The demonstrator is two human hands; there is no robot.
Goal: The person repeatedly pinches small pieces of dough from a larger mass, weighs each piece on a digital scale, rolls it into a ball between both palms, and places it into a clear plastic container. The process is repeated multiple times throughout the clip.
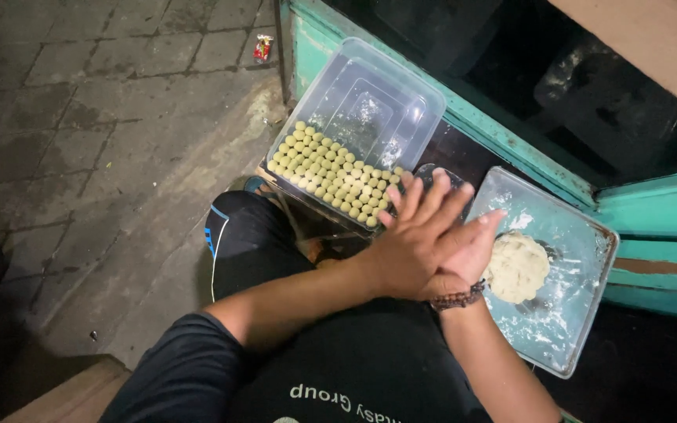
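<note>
My left hand (413, 239) lies flat, fingers spread, on top of my right hand (476, 243), palms pressed together in front of my lap. Anything between the palms is hidden. My right wrist wears a dark bead bracelet (457, 298). Just right of the hands, a pale lump of dough (516, 266) rests on a floured clear tray (581, 235). Beyond the hands stands a clear plastic box (370, 74) holding several rows of small pale yellow-green dough balls (331, 168) along its near side.
The box and tray sit on a ledge by a teal-painted wooden frame (511, 153) with dark glass behind it. My knee in black trousers (248, 235) is under the box. Grey paving (80, 117) lies to the left, with a red wrapper (262, 48) on it.
</note>
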